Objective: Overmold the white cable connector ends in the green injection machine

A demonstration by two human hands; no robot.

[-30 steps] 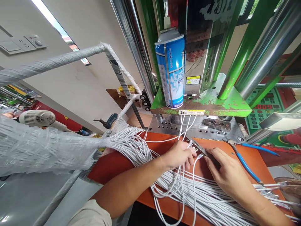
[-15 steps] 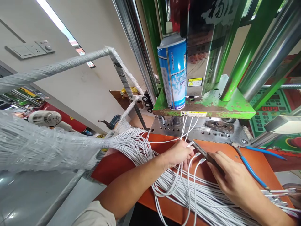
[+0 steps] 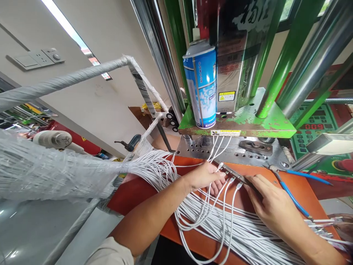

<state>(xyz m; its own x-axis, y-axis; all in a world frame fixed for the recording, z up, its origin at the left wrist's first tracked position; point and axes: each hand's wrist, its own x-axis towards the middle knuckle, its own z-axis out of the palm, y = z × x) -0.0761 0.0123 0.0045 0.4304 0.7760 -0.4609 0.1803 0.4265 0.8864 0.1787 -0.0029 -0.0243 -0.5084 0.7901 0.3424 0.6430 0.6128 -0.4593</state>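
Observation:
My left hand (image 3: 205,177) pinches a white cable by its plug (image 3: 220,166), at the left end of a narrow metal bar (image 3: 231,172). My right hand (image 3: 266,195) is wrapped round the bar's right end. Two more white plugs, one of them the right plug (image 3: 239,186), sit along the bar's near edge between my hands, with their cables looping down. Beneath my hands a thick bundle of white cables (image 3: 234,228) crosses the orange table (image 3: 300,191).
A blue spray can (image 3: 202,84) stands on the green machine plate (image 3: 248,127); three cables come out below it. Blue-handled pliers (image 3: 289,191) lie at the right. Plastic-wrapped cables (image 3: 55,165) hang at the left beside a wrapped rail (image 3: 82,73).
My left hand has shifted slightly left, with the cable plug now against the bar's left end. The bar and my right hand have barely moved.

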